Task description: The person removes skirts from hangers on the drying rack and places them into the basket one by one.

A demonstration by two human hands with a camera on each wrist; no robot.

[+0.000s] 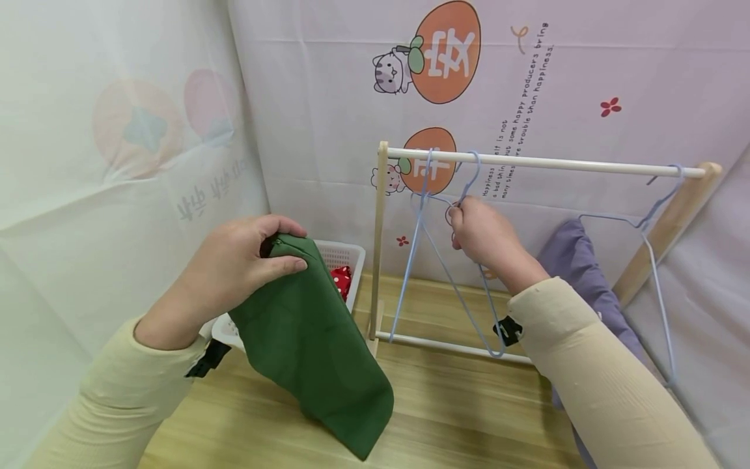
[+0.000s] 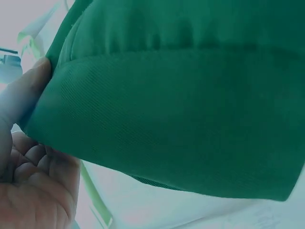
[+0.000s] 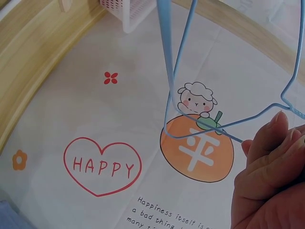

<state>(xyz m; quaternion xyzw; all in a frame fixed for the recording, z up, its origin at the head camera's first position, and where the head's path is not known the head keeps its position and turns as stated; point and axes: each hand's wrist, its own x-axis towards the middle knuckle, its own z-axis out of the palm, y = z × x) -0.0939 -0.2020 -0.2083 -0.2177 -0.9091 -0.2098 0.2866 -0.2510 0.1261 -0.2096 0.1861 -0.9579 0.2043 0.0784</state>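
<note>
My left hand [image 1: 228,267] pinches the top edge of a folded green garment [image 1: 316,339] between thumb and fingers. The cloth hangs down over the table, and the left wrist view shows a stitched band with gathers on the garment [image 2: 181,119]. At the rack, my right hand [image 1: 489,234] grips a light blue hanger [image 1: 478,170] just below its hook, which is still over the rod. In the right wrist view, curled fingers are around the blue hanger [image 3: 257,114]. Another blue hanger [image 1: 406,280] hangs just left of it.
The wooden rack has a white top rod [image 1: 545,161]. A purple garment [image 1: 577,273] is at its right, near another blue hanger [image 1: 656,280]. Behind the green cloth stands a white basket [image 1: 359,251] containing red dotted cloth [image 1: 342,280]. Printed curtains surround the wooden table [image 1: 445,404].
</note>
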